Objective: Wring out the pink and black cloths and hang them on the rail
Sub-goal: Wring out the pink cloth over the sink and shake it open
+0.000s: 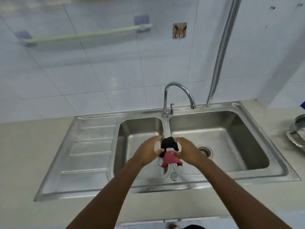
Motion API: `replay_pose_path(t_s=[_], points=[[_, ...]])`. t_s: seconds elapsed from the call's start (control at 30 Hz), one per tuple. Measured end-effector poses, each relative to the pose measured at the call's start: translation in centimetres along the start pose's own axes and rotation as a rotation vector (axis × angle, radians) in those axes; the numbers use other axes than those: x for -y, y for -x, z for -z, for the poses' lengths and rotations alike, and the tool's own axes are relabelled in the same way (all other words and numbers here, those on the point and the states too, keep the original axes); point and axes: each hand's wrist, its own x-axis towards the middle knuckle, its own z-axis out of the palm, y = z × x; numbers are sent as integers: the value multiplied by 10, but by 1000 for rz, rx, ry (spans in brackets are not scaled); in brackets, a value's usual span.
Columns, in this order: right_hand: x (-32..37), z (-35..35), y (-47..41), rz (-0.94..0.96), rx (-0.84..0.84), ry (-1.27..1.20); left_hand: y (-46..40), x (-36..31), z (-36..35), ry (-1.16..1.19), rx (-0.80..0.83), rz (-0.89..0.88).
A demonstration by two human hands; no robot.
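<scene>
A bunched black cloth point(170, 143) and a pink cloth point(170, 158) sit pressed together between my two hands, above the divider of the steel double sink point(165, 128). My left hand point(147, 152) holds the bundle from the left, thumb against the black cloth. On the other side, my right hand point(185, 152) has its fingers closed on the pink cloth. The pink cloth hangs down below the black one. A pale rail point(85, 34) is fixed on the tiled wall at the upper left, and nothing hangs on it.
A chrome tap point(179, 95) arches over the sink behind the hands. The right basin has a drain point(205, 151); a ribbed draining board point(92, 146) lies left. Steel bowls point(298, 133) stand at the right edge. A metal hose point(221, 52) runs down the wall.
</scene>
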Motion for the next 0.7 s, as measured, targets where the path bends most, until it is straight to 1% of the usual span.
replay_pose_path(t_s=[0.07,0.1,0.13,0.17,0.23,0.3,0.4,0.5,0.6,0.7], points=[[-7,-14,-8,-6,91,0,-1,6,-13,30,26,84],[-19,-27,-15,-8,133,33,1,11,-21,49,40,129],[-35,-42,-25,-6,161,120,4,13,-26,74,54,169],[-54,-59,-37,-17,174,139,4,17,-33,100,60,193],[-92,-90,-58,-117,175,137,3,22,-40,125,81,210],[-95,-105,-60,-185,122,175,3,28,-42,128,92,209],[-92,-119,-62,-210,54,179,4,41,-40,136,92,212],[-89,-119,-72,-258,54,186,3,59,-34,149,108,211],[-80,-110,-79,-251,74,242,1,74,-28,186,108,182],[-62,-91,-79,-209,-33,117,1,87,-24,294,103,198]])
